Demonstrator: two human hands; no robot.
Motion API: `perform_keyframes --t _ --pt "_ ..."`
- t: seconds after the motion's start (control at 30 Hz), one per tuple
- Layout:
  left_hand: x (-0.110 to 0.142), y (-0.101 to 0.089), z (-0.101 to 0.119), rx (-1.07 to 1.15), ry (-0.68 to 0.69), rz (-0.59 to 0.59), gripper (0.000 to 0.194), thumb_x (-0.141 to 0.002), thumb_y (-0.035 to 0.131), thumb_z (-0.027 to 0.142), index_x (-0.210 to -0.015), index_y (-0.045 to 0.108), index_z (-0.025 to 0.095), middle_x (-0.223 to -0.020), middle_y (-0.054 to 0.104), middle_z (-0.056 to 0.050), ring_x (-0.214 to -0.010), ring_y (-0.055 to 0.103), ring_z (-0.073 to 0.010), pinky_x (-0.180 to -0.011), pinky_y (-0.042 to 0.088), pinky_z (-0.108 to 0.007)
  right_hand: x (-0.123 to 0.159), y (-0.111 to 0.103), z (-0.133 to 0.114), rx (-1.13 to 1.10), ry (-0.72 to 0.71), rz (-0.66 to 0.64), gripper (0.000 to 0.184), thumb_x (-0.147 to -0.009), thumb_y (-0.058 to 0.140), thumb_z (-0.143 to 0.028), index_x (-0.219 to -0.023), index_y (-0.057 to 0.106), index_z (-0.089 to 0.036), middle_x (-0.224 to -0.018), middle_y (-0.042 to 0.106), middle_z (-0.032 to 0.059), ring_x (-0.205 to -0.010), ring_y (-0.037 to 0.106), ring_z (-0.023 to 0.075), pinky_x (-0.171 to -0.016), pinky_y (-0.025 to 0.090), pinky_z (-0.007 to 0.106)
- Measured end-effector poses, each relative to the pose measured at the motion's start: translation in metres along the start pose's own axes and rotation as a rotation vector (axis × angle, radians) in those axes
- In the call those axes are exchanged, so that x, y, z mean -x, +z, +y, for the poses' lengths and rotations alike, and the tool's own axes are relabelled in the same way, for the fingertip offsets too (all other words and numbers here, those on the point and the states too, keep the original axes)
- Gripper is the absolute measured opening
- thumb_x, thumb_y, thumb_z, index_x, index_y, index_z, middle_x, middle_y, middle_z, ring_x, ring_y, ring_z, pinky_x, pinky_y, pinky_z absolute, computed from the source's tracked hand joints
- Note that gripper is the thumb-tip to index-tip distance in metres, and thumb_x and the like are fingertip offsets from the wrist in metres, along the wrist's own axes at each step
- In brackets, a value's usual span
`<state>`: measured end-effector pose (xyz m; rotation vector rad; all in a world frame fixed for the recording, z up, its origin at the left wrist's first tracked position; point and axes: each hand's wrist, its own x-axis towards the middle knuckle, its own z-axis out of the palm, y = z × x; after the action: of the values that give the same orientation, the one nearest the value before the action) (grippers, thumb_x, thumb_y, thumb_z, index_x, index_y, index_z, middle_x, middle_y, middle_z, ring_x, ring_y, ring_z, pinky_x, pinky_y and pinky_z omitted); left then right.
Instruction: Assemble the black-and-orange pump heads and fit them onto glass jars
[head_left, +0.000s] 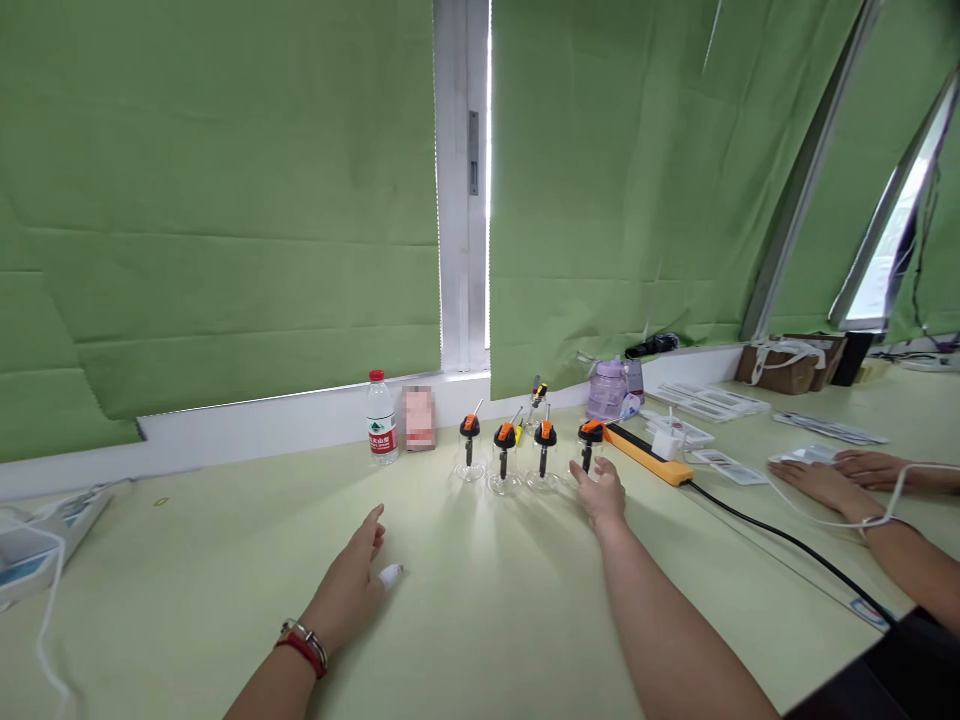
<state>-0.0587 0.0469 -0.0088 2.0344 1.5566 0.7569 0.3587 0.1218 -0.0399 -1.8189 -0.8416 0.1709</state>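
Four alike would be too exact, so several small clear bottles stand in a row, each with a black-and-orange lid, a thin straw and a dark stem inside. The leftmost bottle is upright, as are the second bottle and the third bottle. My right hand has its thumb and fingers on either side of the rightmost bottle, closed about its lower part. My left hand hovers over or rests on the table, holding nothing, its index finger stretched out and its white-wrapped thumb apart.
Behind stand a water bottle, a pink box and a purple jug. An orange-and-black power strip with a black cable lies to the right. Another person's hands rest on white trays at far right.
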Motion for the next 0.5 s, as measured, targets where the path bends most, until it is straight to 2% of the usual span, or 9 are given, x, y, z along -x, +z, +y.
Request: perform_keyframes --t 0.1,0.2,0.3,0.5 --pt "-0.001 0.000 -0.002 -0.187 -0.020 -0.068 0.080 -0.080 0.045 0.044 -0.145 0.015 0.011 -0.148 0.028 -0.018 -0.137 0.025 -0.0285 -0.108 0.026 -0.043 -0.001 0.002 0.002 0.016 0.033 -0.046 0.068 -0.066 0.057 -0.059 -0.123 0.050 -0.021 -0.122 0.056 0.0124 -0.105 0.056 0.0295 -0.091 0.039 0.042" --pt "-0.003 -0.001 -0.003 -0.437 -0.076 -0.123 0.075 -0.081 0.036 0.049 -0.142 0.028 0.005 -0.150 0.022 -0.018 -0.140 0.015 -0.0310 -0.111 0.012 -0.049 -0.002 0.003 0.003 0.027 0.038 -0.070 0.067 -0.068 0.058 -0.055 -0.125 0.049 -0.021 -0.128 0.052 0.0119 -0.108 0.056 0.0279 -0.092 0.039 0.039" --pt "-0.005 -0.001 -0.006 -0.561 -0.138 -0.130 0.074 -0.083 0.030 0.052 -0.142 0.029 0.007 -0.151 0.019 -0.016 -0.140 0.011 -0.0331 -0.110 0.010 -0.054 -0.001 0.003 0.003 0.043 0.037 -0.076 0.066 -0.068 0.058 -0.052 -0.125 0.049 -0.021 -0.128 0.053 0.0117 -0.111 0.054 0.0286 -0.093 0.040 0.039" --pt "-0.007 0.003 -0.011 -0.622 -0.171 -0.110 0.075 -0.084 0.023 0.054 -0.144 0.024 0.010 -0.152 0.016 -0.014 -0.140 0.011 -0.0341 -0.107 0.011 -0.058 0.002 0.000 -0.002 0.080 0.012 -0.067 0.070 -0.062 0.062 -0.045 -0.126 0.048 -0.019 -0.127 0.054 0.0145 -0.111 0.054 0.0337 -0.092 0.041 0.045"
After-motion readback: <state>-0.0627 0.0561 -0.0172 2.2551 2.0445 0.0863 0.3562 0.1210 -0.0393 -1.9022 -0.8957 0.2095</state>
